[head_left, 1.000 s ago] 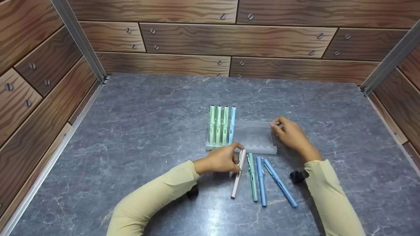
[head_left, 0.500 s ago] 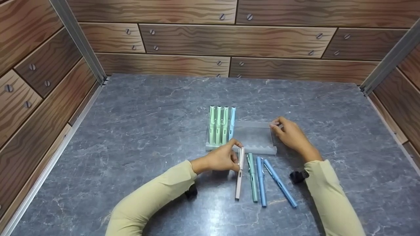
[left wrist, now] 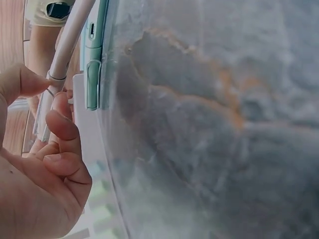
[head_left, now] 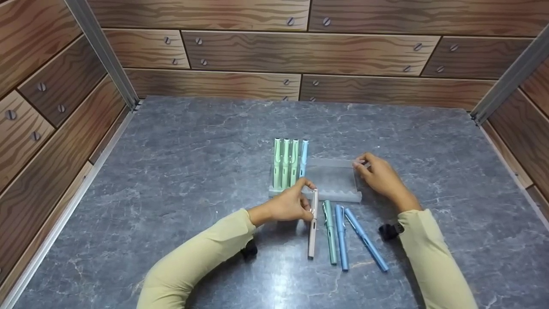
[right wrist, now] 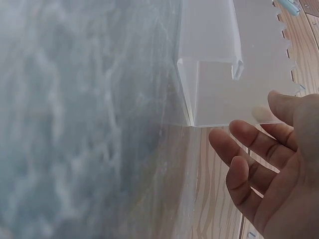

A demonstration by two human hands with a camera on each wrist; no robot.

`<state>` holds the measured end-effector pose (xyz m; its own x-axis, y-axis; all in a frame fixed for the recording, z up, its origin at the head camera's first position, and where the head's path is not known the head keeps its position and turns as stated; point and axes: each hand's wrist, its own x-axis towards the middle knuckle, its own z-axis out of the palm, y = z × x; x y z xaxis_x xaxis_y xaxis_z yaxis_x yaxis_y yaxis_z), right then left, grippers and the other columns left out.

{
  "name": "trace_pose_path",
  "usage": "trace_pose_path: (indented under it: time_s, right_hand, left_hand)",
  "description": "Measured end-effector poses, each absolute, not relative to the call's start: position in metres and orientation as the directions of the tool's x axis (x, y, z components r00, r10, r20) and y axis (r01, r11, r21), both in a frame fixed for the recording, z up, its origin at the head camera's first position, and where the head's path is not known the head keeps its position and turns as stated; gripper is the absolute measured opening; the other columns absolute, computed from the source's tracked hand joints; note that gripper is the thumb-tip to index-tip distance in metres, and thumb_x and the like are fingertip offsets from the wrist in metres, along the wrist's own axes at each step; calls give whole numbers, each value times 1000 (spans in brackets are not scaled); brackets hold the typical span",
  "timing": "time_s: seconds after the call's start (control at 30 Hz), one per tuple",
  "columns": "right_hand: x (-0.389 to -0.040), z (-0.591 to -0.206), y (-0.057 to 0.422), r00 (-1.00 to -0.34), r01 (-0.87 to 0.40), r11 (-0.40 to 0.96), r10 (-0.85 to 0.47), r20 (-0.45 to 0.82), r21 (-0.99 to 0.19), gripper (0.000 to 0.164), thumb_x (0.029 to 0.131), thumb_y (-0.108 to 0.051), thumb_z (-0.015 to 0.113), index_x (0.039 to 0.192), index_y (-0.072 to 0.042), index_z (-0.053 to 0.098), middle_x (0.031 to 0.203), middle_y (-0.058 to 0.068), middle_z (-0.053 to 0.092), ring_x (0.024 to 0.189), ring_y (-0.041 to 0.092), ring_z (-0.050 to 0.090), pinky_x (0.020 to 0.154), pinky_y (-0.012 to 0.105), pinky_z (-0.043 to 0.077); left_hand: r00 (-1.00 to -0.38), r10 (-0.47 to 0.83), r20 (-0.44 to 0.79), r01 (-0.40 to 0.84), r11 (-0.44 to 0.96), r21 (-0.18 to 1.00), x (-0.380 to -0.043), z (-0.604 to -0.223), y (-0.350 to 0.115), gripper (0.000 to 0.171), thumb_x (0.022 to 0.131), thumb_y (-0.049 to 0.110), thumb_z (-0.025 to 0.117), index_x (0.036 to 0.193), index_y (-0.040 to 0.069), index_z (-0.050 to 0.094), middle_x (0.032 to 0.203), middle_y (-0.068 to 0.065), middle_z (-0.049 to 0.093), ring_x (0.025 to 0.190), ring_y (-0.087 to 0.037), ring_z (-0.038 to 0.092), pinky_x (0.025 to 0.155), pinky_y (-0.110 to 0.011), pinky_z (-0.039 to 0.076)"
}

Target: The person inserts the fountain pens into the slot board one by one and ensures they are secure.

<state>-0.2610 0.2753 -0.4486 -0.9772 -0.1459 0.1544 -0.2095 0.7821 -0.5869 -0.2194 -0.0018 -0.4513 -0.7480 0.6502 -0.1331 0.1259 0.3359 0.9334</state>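
Observation:
My left hand pinches a pale pink pen near its clip end, thumb and fingertips around it, just in front of a translucent pen rack. Three light green pens and one light blue pen lean side by side in the rack's left part; the blue pen's lower end is hidden by my left hand. At the rack's right edge, my right hand pinches the upper corner. In the right wrist view a fingertip shows through the clear sheet, with the thumb on the other side.
On the grey marbled table, a darker green pen and two blue pens, one straight and one slanted, lie in front of the rack. Wood-patterned panels stand around the back and sides.
My left hand has moved slightly toward the rack with the pink pen. The pen has swung from a slant to nearly in line with the racked pens. My right hand stays put.

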Motion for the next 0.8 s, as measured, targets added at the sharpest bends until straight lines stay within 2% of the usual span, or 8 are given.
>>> trace_pose_path:
  time_s: [0.13,0.37,0.57,0.8]
  right_hand:
    - [-260,-448,275,-981,-193,788,-141,134,-585,24,100,-21,52,110,0,60,87,15,67,70,11,60,68,31,45]
    - [-261,-446,275,-979,-201,806,-147,141,-557,26,100,-23,52,109,0,59,95,18,68,80,25,65,73,37,46]
    - [-262,-448,275,-979,-202,803,-143,148,-561,24,99,-21,53,109,0,59,92,18,68,79,24,64,73,36,46]
    - [-261,-447,275,-976,-215,798,-149,162,-563,24,99,-21,53,108,0,60,90,17,68,80,25,64,74,38,47]
  left_hand:
    - [-755,644,-122,131,331,934,-222,-446,-3,65,72,-8,71,125,13,39,72,1,57,67,-10,54,61,-21,48]
    - [-797,600,-74,188,363,913,-227,-432,-6,65,72,-1,72,126,18,40,72,3,57,64,-10,53,58,-22,44]
    - [-828,560,-23,242,396,886,-231,-429,-7,66,71,2,71,126,19,40,72,4,59,61,-10,53,56,-23,43]
    - [-837,546,43,346,466,814,-234,-420,-7,68,73,9,72,131,20,38,77,7,63,59,-9,54,56,-24,43]
